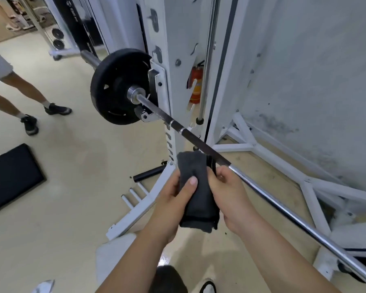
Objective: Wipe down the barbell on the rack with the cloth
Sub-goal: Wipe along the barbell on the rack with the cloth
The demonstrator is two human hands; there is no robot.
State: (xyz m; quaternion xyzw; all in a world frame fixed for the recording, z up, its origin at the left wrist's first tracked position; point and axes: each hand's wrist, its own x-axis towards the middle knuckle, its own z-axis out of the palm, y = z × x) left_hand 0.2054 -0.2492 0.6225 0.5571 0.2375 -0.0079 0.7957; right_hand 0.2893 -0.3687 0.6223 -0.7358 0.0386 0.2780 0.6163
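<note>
A steel barbell [268, 196] rests on the white rack [163, 89] and runs from a black weight plate [116, 87] at upper left down to the lower right edge. Its knurled section looks dark, the rest shiny. A folded dark grey cloth [199, 193] is held upright just in front of the bar, its top edge close to the dark section. My left hand [173, 199] grips the cloth's left side, thumb across its front. My right hand [230, 195] holds its right side, fingers close to the bar.
Another person's legs in black shoes [30, 123] stand at the left. A black pad [11, 176] lies on the beige floor. White rack base struts [135, 210] and a black roller [150, 173] sit below my hands. A red fire extinguisher [195, 85] stands behind the upright. A stained wall [304, 81] is on the right.
</note>
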